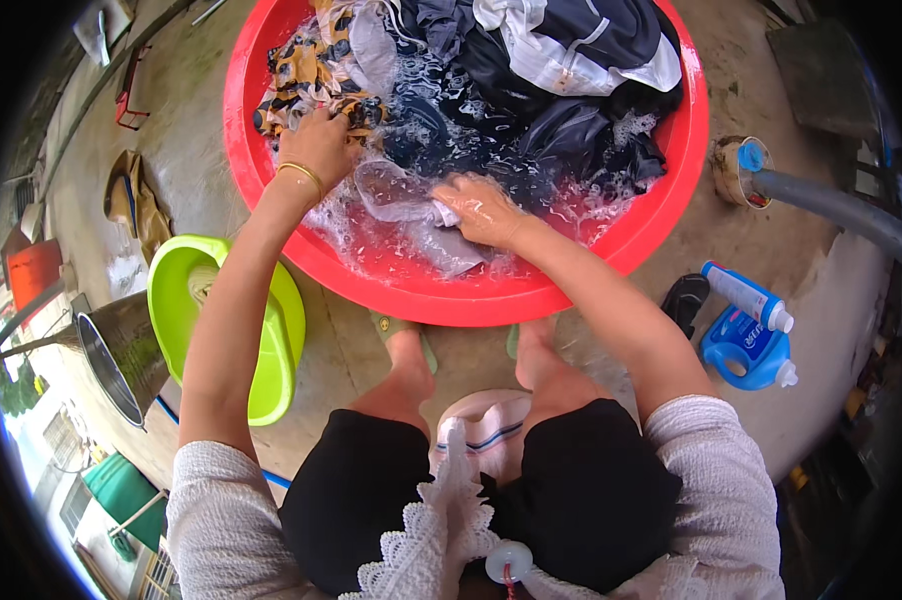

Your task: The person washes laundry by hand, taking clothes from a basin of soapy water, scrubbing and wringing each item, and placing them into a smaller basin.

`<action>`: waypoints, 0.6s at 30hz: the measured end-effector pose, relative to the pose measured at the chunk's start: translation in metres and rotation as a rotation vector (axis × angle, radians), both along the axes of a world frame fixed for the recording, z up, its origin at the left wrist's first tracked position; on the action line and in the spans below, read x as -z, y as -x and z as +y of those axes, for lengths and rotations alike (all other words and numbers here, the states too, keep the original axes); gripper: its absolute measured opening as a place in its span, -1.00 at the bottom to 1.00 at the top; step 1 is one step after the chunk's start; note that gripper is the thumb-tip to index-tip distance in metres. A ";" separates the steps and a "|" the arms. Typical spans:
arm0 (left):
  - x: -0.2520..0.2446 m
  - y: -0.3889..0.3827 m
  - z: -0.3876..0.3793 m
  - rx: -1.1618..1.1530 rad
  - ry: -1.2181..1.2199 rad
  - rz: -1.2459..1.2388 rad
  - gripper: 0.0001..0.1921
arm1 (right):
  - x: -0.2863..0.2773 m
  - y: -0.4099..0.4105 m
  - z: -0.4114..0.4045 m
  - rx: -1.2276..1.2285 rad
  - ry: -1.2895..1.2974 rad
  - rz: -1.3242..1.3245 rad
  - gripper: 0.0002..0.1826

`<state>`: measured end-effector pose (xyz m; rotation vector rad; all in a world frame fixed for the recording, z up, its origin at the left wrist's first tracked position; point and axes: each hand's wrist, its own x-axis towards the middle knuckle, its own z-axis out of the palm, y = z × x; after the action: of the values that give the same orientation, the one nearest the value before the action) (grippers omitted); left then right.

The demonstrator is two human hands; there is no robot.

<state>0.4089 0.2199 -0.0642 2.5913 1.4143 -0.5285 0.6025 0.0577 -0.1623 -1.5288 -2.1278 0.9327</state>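
A red plastic basin (428,304) with sudsy water and wet clothes stands in front of me. My left hand (319,146), with a gold bangle at the wrist, lies against a yellow, black and white patterned cloth (301,67); its fingertips are partly hidden, so its grip is unclear. Near the basin's front, my right hand (479,208) grips a thin light grey cloth (447,247) with a whitish edge, half in the water. Dark garments (571,135) and a white-and-dark garment (563,64) are heaped at the back right.
Left of the basin sits a lime green tub (289,360), beside a dark bucket (132,352). On the right are a blue detergent jug (747,349), a blue-and-white bottle (743,292), a black shoe (685,304) and a container (728,176) with a grey pipe (833,202).
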 end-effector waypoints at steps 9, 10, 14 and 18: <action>0.005 0.040 -0.098 -0.480 1.062 -0.199 -0.53 | -0.125 -0.015 0.016 0.415 0.703 1.160 -0.60; 0.020 0.044 -0.112 -0.579 1.075 -0.465 -0.38 | -0.144 -0.013 0.013 0.408 0.698 1.158 -0.60; 0.002 0.012 -0.115 -0.743 1.440 -1.196 -0.03 | -0.188 -0.016 0.004 0.523 0.686 1.634 -0.61; -0.020 0.011 -0.109 -0.957 1.672 -1.642 -0.18 | -0.172 -0.029 -0.003 0.598 0.803 1.916 -0.59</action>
<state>0.3976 0.1105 -0.0446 0.3151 0.6112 0.4314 0.6313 0.0545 0.0095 -0.5595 0.0608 1.8290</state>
